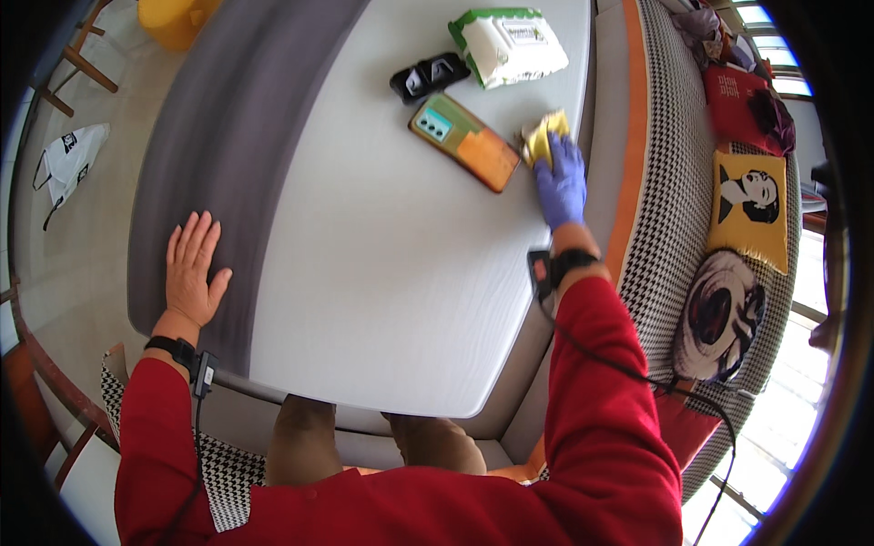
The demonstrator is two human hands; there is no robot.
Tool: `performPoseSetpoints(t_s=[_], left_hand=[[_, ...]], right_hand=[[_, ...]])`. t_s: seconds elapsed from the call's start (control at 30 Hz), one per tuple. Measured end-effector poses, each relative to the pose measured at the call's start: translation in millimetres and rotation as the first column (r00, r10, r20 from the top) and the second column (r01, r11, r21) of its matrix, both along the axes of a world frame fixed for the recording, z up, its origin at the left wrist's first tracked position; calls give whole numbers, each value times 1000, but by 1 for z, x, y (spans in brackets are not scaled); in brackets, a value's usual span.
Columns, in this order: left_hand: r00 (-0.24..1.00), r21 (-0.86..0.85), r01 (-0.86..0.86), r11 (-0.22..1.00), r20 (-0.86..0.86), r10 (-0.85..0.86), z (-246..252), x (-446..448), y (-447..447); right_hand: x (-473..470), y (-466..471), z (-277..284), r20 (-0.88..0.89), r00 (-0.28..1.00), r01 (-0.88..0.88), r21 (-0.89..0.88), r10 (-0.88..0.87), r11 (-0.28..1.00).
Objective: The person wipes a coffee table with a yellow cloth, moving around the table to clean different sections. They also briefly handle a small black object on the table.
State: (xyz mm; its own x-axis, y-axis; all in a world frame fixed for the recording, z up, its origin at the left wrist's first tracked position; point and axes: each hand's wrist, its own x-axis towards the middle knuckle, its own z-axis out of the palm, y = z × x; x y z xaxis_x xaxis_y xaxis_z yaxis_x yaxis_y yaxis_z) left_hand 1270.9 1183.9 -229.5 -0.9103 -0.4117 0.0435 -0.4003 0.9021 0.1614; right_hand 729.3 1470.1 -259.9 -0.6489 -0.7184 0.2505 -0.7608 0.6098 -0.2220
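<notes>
My right hand (561, 179), in a purple disposable glove, grips a crumpled yellow cloth (546, 136) at the right edge of the table (382, 273). Just left of the cloth lies a smartphone (468, 142) in an orange and green case, back side up. My bare left hand (193, 269) rests flat on the table's dark grey band, fingers apart, holding nothing. Beyond the phone sits an opened black case (430, 76). Beside that case is a white and green pack of wet wipes (512, 48) bearing writing.
A houndstooth sofa (666, 205) with an orange stripe runs along the table's right side, with a yellow cushion (730, 232) and a round printed cushion (717, 317) on it. Cables run from both wrist devices. A white bag (72, 164) and a yellow stool (174, 20) are on the left floor.
</notes>
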Motion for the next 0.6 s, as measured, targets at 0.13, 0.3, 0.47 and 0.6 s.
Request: performPoseSetpoints(t_s=[0.13, 0.3, 0.47, 0.6], left_hand=[[1000, -51, 14, 999, -13, -15, -4, 2, -1], [999, -127, 6, 992, -38, -11, -19, 10, -5], [964, -164, -248, 955, 58, 261, -15, -12, 34], [967, 277, -210, 938, 199, 158, 36, -9, 130]], right_hand=[[-6, -1, -5, 42, 997, -66, -58, 69, 996], [74, 62, -3, 71, 975, -202, -101, 210, 974], [198, 150, 8, 105, 965, -244, 39, 239, 969], [306, 214, 7, 139, 965, -220, -28, 222, 975]])
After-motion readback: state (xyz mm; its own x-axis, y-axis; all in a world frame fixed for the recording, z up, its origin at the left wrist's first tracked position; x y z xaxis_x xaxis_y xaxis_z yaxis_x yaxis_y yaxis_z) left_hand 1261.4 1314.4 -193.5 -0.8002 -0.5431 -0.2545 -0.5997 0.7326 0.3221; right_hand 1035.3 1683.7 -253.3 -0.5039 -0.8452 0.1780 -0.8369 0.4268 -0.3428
